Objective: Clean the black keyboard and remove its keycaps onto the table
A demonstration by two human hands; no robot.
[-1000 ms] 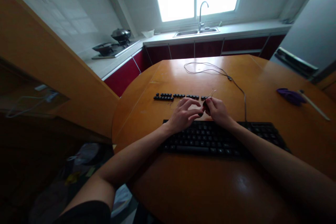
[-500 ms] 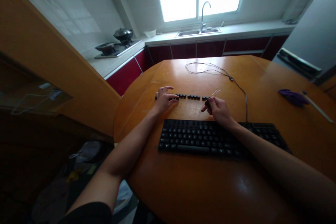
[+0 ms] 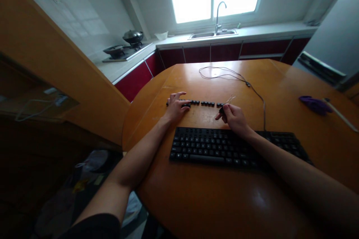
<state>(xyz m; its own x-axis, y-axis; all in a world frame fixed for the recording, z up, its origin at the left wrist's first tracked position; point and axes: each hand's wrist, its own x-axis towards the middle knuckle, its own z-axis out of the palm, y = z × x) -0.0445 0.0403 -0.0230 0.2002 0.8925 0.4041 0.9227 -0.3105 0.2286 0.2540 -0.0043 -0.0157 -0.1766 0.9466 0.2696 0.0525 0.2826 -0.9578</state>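
Observation:
A black keyboard (image 3: 206,149) lies on the wooden table, with gaps along its top row where keycaps are off. Beyond it a line of loose black keycaps (image 3: 208,104) is laid out in small groups. At the left end of that line is my left hand (image 3: 174,109), its thumb and index finger around a black keycap (image 3: 185,105) and the other fingers spread. My right hand (image 3: 235,118) is closed above the keyboard's back edge, holding what looks like a wire keycap puller (image 3: 231,99). A small dark piece shows at its fingertips, too small to make out.
The keyboard cable (image 3: 263,108) runs to a loose coil at the table's far side. A purple cloth (image 3: 315,105) and a pale stick (image 3: 343,117) lie at the right. Behind the table (image 3: 224,198) are a sink (image 3: 203,35) and a stove with pans.
My left thumb has drawn slightly closer to the index finger around the keycap. My right hand stays nearly still; the whole view has shifted a little.

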